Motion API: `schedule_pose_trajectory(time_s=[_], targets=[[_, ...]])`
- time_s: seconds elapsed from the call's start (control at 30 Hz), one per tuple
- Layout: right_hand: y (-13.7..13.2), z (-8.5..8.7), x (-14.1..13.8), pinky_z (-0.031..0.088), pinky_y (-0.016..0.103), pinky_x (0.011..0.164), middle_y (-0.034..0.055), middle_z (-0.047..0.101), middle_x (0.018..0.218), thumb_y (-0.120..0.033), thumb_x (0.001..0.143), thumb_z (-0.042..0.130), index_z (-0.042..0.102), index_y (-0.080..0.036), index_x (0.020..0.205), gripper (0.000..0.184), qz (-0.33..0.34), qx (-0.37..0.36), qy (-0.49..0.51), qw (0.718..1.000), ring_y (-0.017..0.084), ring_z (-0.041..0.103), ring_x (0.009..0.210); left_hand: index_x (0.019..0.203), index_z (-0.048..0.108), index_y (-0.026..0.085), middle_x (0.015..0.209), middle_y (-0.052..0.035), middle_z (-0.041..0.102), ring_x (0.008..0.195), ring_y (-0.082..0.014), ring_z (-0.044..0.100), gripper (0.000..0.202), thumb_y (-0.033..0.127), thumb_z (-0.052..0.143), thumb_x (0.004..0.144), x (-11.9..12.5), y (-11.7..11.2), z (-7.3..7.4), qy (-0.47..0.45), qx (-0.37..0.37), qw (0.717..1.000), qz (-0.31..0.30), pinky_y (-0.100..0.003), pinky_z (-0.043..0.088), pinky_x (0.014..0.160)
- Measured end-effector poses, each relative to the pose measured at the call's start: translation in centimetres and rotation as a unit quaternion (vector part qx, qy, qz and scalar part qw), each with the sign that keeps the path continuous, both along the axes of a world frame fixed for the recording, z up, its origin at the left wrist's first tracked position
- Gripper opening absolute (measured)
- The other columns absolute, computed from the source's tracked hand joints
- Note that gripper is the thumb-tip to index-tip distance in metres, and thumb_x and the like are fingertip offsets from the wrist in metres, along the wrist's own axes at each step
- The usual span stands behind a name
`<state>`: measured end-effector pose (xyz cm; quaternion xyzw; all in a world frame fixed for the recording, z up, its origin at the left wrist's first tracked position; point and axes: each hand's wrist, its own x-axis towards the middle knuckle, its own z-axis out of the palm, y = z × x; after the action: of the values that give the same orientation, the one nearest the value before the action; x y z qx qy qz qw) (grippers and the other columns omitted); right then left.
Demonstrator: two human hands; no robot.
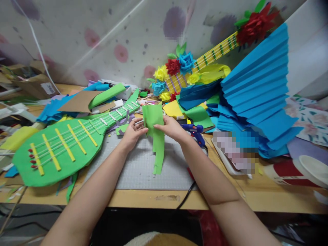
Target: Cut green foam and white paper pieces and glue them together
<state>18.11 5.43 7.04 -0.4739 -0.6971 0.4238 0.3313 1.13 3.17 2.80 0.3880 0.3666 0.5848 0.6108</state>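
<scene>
A piece of green paper with a narrower strip hanging from its lower end is held up over the grey cutting mat. My right hand grips its right edge, thumb in front and fingers hidden behind. At the left edge is my left hand, fingers parted and slightly bent, the thumb tip against the paper. To the left lies a green paper guitar with yellow strips and white strings. A blue glue gun rests just beyond my right wrist.
A yellow paper guitar with paper flowers leans at the back. Pleated blue paper stands on the right, near a red and white paper cup lying on its side. A cardboard box sits at back left; a black cable crosses the table edge.
</scene>
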Motion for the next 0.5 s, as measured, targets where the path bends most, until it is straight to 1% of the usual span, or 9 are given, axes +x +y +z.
schedule_pose_trajectory(time_s=[0.1, 0.2, 0.37, 0.5], targets=[[-0.1, 0.0, -0.2, 0.049, 0.035, 0.080, 0.0049, 0.068, 0.087, -0.016, 0.069, 0.064, 0.065, -0.014, 0.090, 0.021, -0.001, -0.003, -0.026, 1.000, 0.019, 0.062, 0.083, 0.095, 0.047, 0.019, 0.087, -0.0013, 0.060, 0.083, -0.0142, 0.059, 0.062, 0.022, 0.082, 0.044, 0.1, 0.1, -0.3, 0.023, -0.002, 1.000, 0.016, -0.033, 0.045, 0.082], [-0.1, -0.2, -0.4, 0.049, 0.034, 0.079, 0.0051, 0.068, 0.086, -0.017, 0.069, 0.064, 0.065, -0.014, 0.091, 0.022, -0.006, -0.007, -0.040, 0.999, 0.019, 0.062, 0.082, 0.095, 0.046, 0.018, 0.090, -0.0025, 0.059, 0.084, -0.0140, 0.058, 0.063, 0.021, 0.081, 0.043, 0.3, 0.1, -0.6, 0.048, 0.005, 0.998, 0.035, -0.033, 0.045, 0.082], [-0.2, -0.3, -0.5, 0.049, 0.033, 0.077, 0.0050, 0.067, 0.085, -0.018, 0.070, 0.063, 0.063, -0.014, 0.092, 0.023, -0.002, -0.016, -0.038, 0.999, 0.018, 0.061, 0.080, 0.095, 0.045, 0.018, 0.092, -0.0036, 0.058, 0.088, -0.0163, 0.058, 0.065, 0.023, 0.081, 0.042, 0.6, 0.0, -0.6, 0.076, 0.018, 0.995, 0.066, -0.036, 0.045, 0.083], [-0.5, -0.1, -0.7, 0.048, 0.029, 0.074, 0.0031, 0.066, 0.081, -0.019, 0.073, 0.058, 0.062, -0.014, 0.092, 0.020, 0.013, -0.023, -0.029, 0.999, 0.015, 0.060, 0.077, 0.096, 0.044, 0.019, 0.092, -0.0046, 0.057, 0.089, -0.0179, 0.057, 0.067, 0.027, 0.081, 0.041, 1.1, 0.0, -0.8, 0.106, 0.037, 0.989, 0.100, -0.036, 0.045, 0.082]])
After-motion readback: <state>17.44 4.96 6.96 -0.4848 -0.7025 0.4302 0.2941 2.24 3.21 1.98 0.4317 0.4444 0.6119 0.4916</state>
